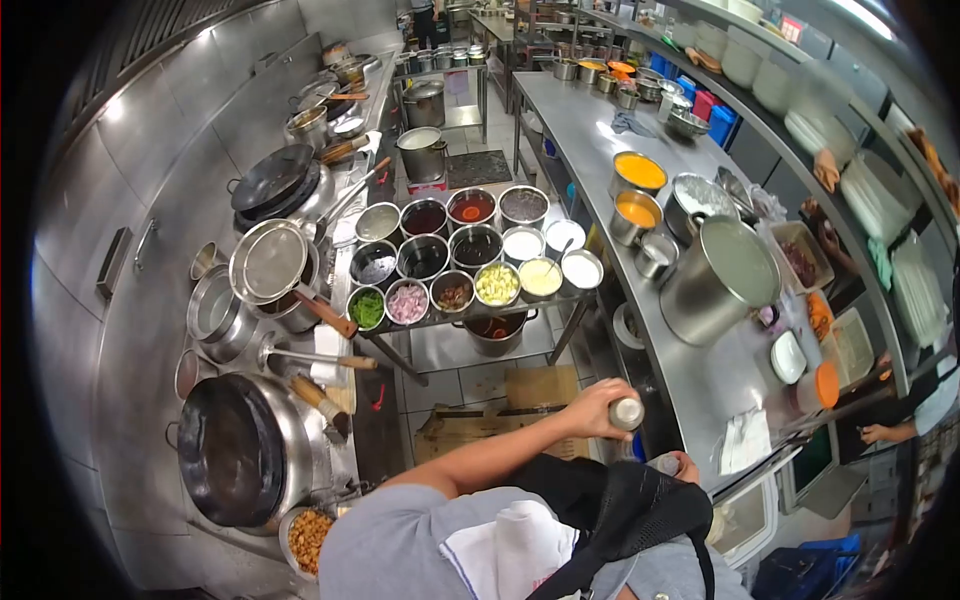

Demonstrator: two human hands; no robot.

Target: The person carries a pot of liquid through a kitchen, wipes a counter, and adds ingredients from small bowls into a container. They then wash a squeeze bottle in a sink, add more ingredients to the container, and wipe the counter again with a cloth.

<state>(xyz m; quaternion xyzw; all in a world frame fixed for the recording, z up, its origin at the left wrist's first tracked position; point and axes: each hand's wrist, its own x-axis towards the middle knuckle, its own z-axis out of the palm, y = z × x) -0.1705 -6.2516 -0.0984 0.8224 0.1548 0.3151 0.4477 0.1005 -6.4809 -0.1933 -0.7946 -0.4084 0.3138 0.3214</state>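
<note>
My left hand, at the end of an arm stretched to the right, is closed around a small bottle whose pale round end faces up. Close by and lower, my right hand is partly hidden behind a black mesh item at my chest. Its fingers are against a small clear container, whose exact kind I cannot make out. Both hands are over the gap beside the steel counter. A white cloth lies over my grey shirt.
A rack of steel pots holds sauces and chopped ingredients ahead. Woks, strainers and a ladle line the stove at left. A tall pot stands on the right counter. Flattened cardboard covers the floor. Another person's hand shows far right.
</note>
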